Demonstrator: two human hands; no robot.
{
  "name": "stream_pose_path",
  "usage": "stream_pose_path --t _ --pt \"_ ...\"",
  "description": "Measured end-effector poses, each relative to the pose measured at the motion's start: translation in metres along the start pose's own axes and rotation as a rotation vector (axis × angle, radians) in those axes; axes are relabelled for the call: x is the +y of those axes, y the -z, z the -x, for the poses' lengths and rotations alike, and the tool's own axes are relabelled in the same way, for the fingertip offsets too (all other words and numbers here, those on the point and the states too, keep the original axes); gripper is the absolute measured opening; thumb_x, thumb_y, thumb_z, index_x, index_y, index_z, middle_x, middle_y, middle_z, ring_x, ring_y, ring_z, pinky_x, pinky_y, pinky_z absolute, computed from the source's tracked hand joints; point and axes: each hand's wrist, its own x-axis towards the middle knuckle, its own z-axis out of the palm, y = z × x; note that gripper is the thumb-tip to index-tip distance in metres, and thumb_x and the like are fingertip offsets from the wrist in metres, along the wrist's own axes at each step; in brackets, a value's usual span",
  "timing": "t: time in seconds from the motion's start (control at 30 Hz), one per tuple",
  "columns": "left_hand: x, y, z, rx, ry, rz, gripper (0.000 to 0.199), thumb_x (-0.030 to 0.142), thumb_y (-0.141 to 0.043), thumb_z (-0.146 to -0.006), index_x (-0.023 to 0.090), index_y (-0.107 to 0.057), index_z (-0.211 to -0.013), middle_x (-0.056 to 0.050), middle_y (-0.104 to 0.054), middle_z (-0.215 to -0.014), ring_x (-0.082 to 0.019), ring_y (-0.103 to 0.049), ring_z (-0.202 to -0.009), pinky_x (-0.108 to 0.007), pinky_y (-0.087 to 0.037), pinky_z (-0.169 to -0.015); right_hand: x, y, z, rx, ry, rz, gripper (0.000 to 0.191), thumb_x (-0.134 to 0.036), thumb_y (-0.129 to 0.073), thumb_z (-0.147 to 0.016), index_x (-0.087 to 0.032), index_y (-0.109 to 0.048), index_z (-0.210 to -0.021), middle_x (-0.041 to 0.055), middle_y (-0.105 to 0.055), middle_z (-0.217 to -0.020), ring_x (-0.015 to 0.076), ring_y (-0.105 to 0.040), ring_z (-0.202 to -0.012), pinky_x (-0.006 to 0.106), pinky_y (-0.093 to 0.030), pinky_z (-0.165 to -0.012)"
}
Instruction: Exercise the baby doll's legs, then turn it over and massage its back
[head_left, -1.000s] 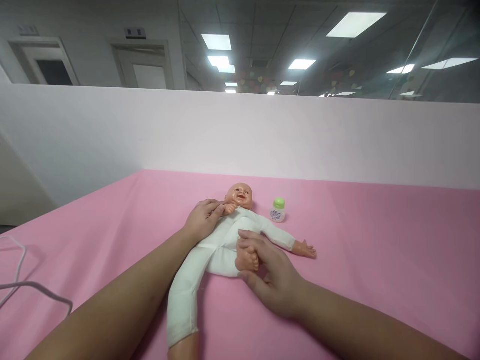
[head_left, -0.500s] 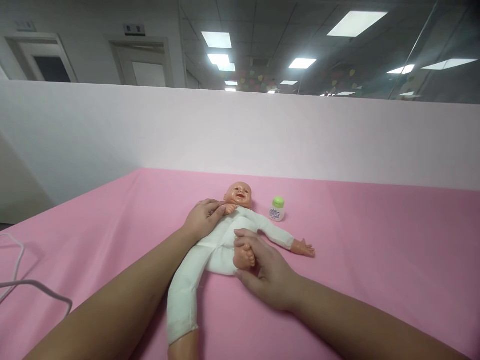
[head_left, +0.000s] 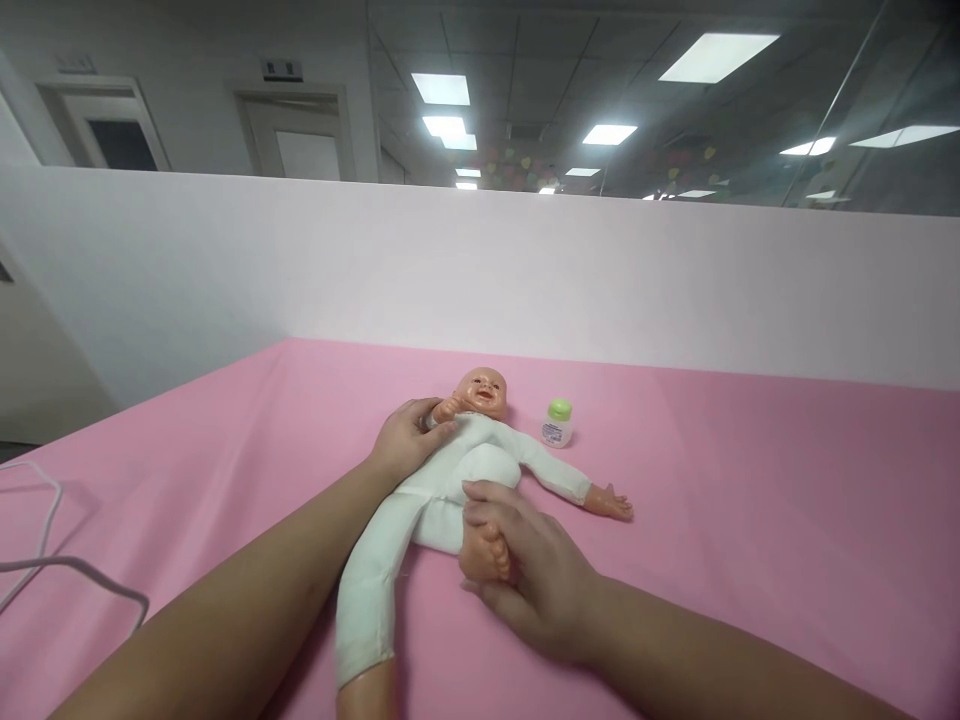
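Observation:
A baby doll [head_left: 450,470] with a white cloth body lies on its back on the pink cloth, its head away from me. My left hand [head_left: 411,440] is closed around the doll's arm beside its shoulder, and the doll's small hand [head_left: 448,408] shows above my fingers near its chin. My right hand [head_left: 532,570] wraps round the doll's foot [head_left: 485,552], with the toes showing between my fingers and thumb. That leg is bent at the knee. The other leg [head_left: 366,610] stretches toward me, its foot cut off by the frame's bottom edge.
A small jar with a green lid [head_left: 557,424] stands right of the doll's head. A pale cable [head_left: 82,568] lies at the left on the pink cloth [head_left: 750,520]. Behind rises a white panel [head_left: 600,280].
My right hand has moved toward me with the doll's foot, lowering the bent leg. The doll's arm in my left hand has shifted outward, away from its chest.

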Motion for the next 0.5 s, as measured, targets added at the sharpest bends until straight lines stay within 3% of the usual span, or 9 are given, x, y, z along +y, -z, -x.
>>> stream_pose_path --t 0.17,0.3,0.4,0.5 --pt "-0.011 -0.005 -0.003 0.079 0.096 0.057 0.042 0.06 -0.064 -0.089 0.026 -0.074 -0.113 -0.002 -0.073 -0.099 -0.022 -0.062 -0.086 -0.034 -0.047 -0.077 -0.011 0.0 0.0 -0.005 0.151 0.043 0.049 -0.024 -0.067 -0.089 -0.023 -0.047 -0.134 0.0171 -0.057 -0.145 0.0276 -0.059 -0.133 0.04 -0.056 -0.102" --pt "-0.029 -0.008 -0.009 0.197 0.278 0.292 0.054 0.072 -0.06 -0.087 0.019 -0.069 -0.094 -0.003 -0.067 -0.08 -0.02 -0.06 -0.077 -0.033 -0.048 -0.073 -0.021 -0.004 0.001 -0.035 0.288 0.01 0.042 -0.044 -0.068 -0.095 -0.025 -0.052 -0.129 0.0149 -0.062 -0.141 0.024 -0.068 -0.12 0.034 -0.059 -0.096" --pt "-0.043 -0.007 -0.015 0.254 0.351 0.369 0.063 0.077 -0.047 -0.091 0.017 -0.064 -0.098 -0.006 -0.065 -0.079 -0.021 -0.062 -0.072 -0.034 -0.051 -0.067 -0.03 -0.008 0.002 -0.084 0.319 0.014 0.023 -0.04 -0.062 -0.101 -0.027 -0.057 -0.119 0.0098 -0.068 -0.135 0.0186 -0.073 -0.111 0.028 -0.06 -0.09" --pt "-0.057 -0.003 -0.021 0.333 0.469 0.505 0.059 0.072 -0.047 -0.094 0.017 -0.061 -0.105 -0.009 -0.066 -0.083 -0.024 -0.066 -0.076 -0.038 -0.056 -0.067 -0.038 -0.009 0.004 -0.17 0.361 0.015 0.016 -0.032 -0.053 -0.107 -0.027 -0.058 -0.121 0.0047 -0.076 -0.119 0.0159 -0.071 -0.117 0.024 -0.059 -0.093"
